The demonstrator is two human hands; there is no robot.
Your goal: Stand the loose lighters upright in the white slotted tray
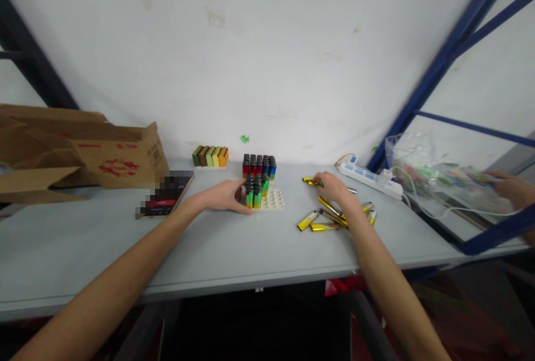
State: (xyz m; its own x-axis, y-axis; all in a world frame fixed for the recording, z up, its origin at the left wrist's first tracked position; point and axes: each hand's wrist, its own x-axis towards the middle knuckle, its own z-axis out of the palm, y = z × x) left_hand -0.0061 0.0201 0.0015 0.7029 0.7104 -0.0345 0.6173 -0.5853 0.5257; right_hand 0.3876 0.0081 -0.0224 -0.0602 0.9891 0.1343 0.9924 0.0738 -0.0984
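Observation:
My left hand [228,195] is curled round the left end of a white tray [273,199] with round holes, its thumb along the front and its fingers behind. Upright green and yellow lighters [253,195] with black tops fill the tray's left part; holes show at its right. My right hand [332,186], fingers closed and pointing down, grips a lighter with a green end [321,184], mostly hidden by the fingers. Beside it lies a gold lighter [308,180]. Several shiny gold lighters [325,227] lie in a loose pile below that hand.
Red and blue lighters [259,166] stand behind the tray. Further left is a block of yellow, brown and orange lighters [210,156]. A dark phone-like box [167,194] and cardboard boxes [112,157] are left. A power strip [370,179] and another person's hand [512,188] are right.

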